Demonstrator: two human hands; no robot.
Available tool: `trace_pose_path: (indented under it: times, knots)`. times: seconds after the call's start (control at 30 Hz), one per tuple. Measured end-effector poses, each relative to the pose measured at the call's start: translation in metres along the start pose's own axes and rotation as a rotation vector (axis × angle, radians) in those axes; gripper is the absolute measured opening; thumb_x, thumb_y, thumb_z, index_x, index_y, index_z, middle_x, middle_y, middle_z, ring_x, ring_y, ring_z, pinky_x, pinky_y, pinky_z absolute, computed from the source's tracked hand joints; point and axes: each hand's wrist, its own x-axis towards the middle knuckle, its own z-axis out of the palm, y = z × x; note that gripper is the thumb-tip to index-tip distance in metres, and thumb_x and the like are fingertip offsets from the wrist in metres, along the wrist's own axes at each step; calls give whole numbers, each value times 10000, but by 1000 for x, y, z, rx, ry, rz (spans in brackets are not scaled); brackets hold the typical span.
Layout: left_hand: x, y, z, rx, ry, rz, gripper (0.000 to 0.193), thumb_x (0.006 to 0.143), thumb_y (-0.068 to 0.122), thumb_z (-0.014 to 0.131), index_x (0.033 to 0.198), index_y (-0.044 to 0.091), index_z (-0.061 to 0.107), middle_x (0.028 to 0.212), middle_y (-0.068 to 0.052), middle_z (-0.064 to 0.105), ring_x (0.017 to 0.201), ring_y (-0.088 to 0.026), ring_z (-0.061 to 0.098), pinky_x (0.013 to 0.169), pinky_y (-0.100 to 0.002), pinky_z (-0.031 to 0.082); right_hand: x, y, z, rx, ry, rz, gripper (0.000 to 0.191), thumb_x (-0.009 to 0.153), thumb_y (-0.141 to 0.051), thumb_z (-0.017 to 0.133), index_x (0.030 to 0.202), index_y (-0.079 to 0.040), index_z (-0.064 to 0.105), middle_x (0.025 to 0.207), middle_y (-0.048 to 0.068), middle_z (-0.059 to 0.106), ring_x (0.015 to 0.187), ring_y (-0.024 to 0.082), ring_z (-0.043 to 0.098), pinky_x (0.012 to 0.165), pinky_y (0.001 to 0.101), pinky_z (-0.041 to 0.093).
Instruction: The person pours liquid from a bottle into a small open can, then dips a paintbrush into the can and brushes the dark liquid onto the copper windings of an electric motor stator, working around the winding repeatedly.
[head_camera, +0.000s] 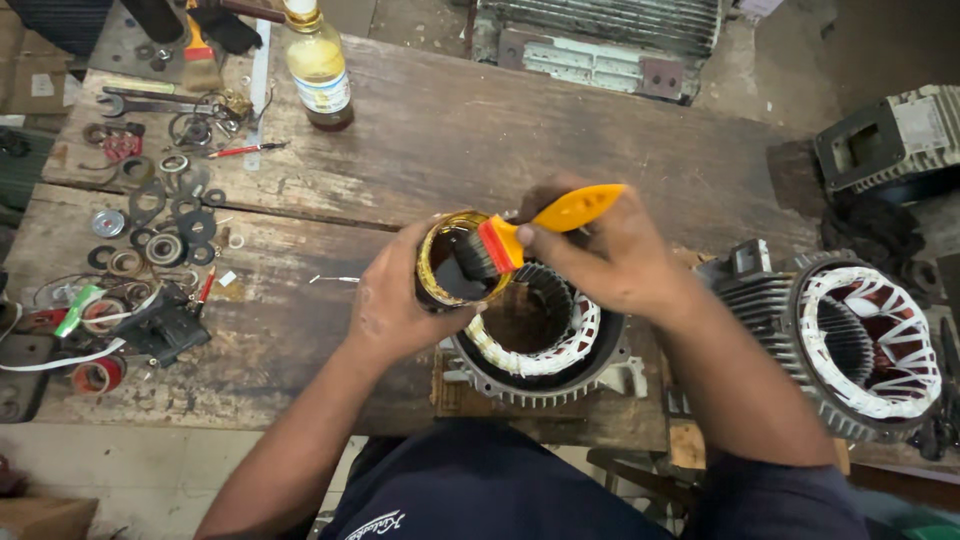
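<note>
Motor shell (545, 385): nearest, at the near edge of the wooden bench (450, 140), open end up, with white-laced copper windings (520, 358) around its inside.
Left hand (395, 305): wrapped tight around a small round tin (455, 262) of dark liquid, held tilted just above the shell's left rim.
Right hand (610, 255): closed on the orange handle of a paintbrush (510, 240); the dark bristles are dipped in the tin's mouth.
Doing it well: my judgement is to load the bristles lightly, wipe the excess on the tin's rim, and keep the tin over the shell so any drip lands on the windings, not the wood.
Second motor shell (865, 345): to the right, lying on its side, windings showing.
Loose parts (160, 225): washers, rings and tape rolls spread at the left of the bench.
Bottle (318, 65): far left, amber liquid, upright.
Another brush (200, 60): far left corner, beside a spanner (140, 103).
</note>
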Motion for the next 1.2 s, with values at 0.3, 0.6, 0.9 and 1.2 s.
trace_pose_path:
  times: [0.3, 0.6, 0.9, 1.2]
  knots:
    - [-1, 1, -12, -3, 28, 24, 928, 644, 265, 964, 1391, 12, 474, 1257, -207, 672, 1158, -389, 676, 992, -458, 548, 20, -10, 16, -51, -32, -20, 149, 929, -129, 669, 1007, -2, 683, 822, 114, 721, 766, 207, 732, 733, 343, 582]
    - [1, -11, -20, -18, 42, 52, 911, 675, 271, 957, 1399, 10, 469, 1287, -202, 668, 1171, -383, 676, 1007, -453, 549, 14, 23, 29, 408, 58, 154, 120, 1009, -83, 646, 1049, 27, 622, 807, 103, 680, 689, 161, 665, 624, 276, 555]
    - [9, -27, -31, 4, 28, 14, 913, 653, 286, 959, 1397, 35, 494, 1297, -190, 665, 1180, -370, 673, 1016, -445, 546, 2, 72, 31, 974, 348, 278, 155, 971, -42, 626, 1103, 35, 603, 825, 190, 701, 646, 298, 712, 607, 375, 597]
    - [22, -51, -37, -25, 6, 15, 914, 661, 277, 965, 1405, 19, 501, 1304, -191, 656, 1188, -359, 674, 1015, -433, 551, -33, 93, 43, 1003, 590, 297, 213, 970, -99, 648, 1134, 33, 614, 958, 170, 687, 733, 305, 712, 662, 426, 587]
